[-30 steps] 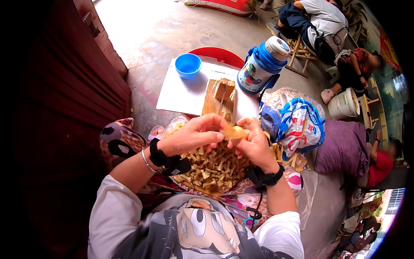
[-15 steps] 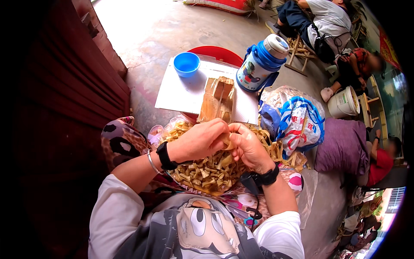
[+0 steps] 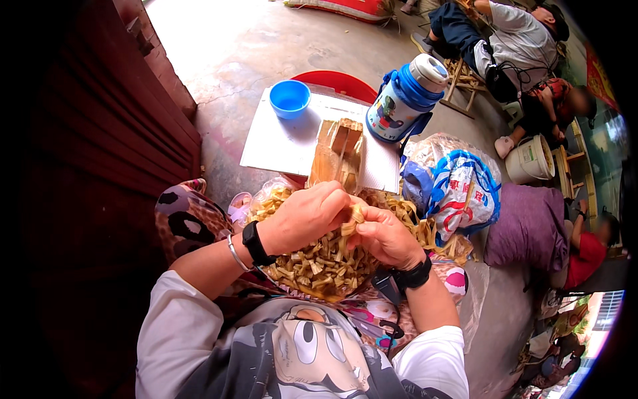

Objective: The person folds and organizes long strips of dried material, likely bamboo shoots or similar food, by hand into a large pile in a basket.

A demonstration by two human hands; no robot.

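Observation:
Between my two hands is a tan dried-leaf strip [image 3: 353,218], folded or knotted, over my lap. My left hand [image 3: 307,218] is closed in a pinch at its left side, fingertips partly hidden. My right hand [image 3: 387,237] grips the strip between thumb and curled fingers. Below them lies a heap of small knotted tan pieces [image 3: 319,269] in a clear plastic bag. Longer loose strips [image 3: 413,219] lie by my right hand. Just beyond my hands, a bundle of flat brown strips [image 3: 335,154] rests on a white board.
The white board [image 3: 260,154] lies over a red round stool [image 3: 339,81] and carries a blue bowl [image 3: 290,101] and a child's flask [image 3: 407,100]. To the right are a stuffed plastic bag [image 3: 458,189], a purple sack [image 3: 525,229] and a white bucket [image 3: 530,159]. Other people sit farther right.
My right hand has turned and its fingers have curled in, so more of the folded strip shows between my hands. My left hand stays nearly in place. A person at the far right has shifted.

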